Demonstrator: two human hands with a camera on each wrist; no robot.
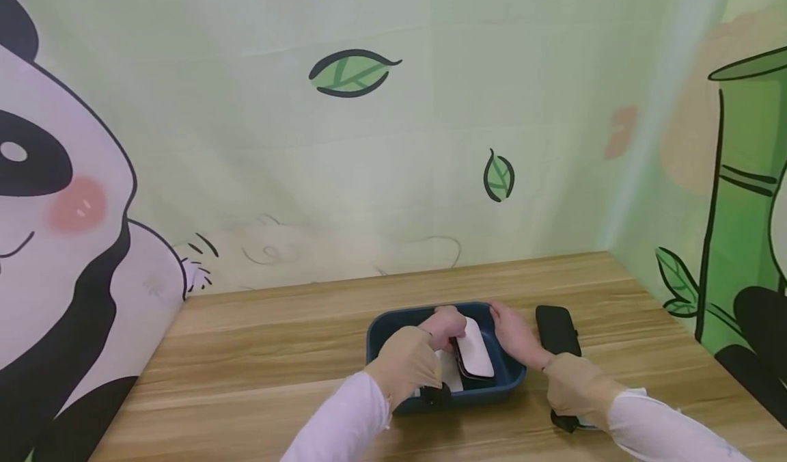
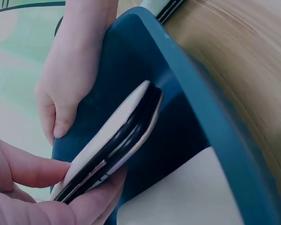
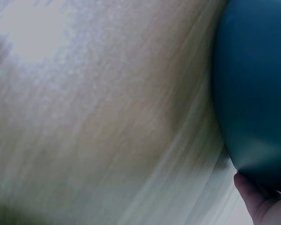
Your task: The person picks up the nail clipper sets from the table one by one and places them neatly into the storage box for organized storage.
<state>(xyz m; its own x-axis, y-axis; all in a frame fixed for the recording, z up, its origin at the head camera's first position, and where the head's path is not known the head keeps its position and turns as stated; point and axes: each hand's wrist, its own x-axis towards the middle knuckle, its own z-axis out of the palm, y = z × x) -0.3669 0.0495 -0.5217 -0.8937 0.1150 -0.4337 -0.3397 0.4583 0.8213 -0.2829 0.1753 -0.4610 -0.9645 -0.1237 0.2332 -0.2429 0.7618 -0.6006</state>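
Note:
My left hand (image 1: 447, 327) pinches a slim white zip case (image 1: 475, 349) between thumb and fingers, inside a dark blue plastic bin (image 1: 479, 397). In the left wrist view, the case (image 2: 110, 133) is tilted on edge, its black rounded sides and seam showing. Another flat white item (image 2: 187, 192) lies on the bin's floor beside it. My right hand (image 1: 515, 332) grips the bin's rim at the far right corner. In the right wrist view, part of this hand (image 3: 267, 204) touches the bin's outer wall (image 3: 255, 84).
A black case (image 1: 557, 329) lies on the wooden table (image 1: 258, 352) right of the bin. Nearer, a dark-and-white item (image 1: 564, 421) is partly hidden under my right forearm. A black piece (image 1: 436, 393) shows at the bin's front. A printed cloth backdrop (image 1: 399, 195) stands behind.

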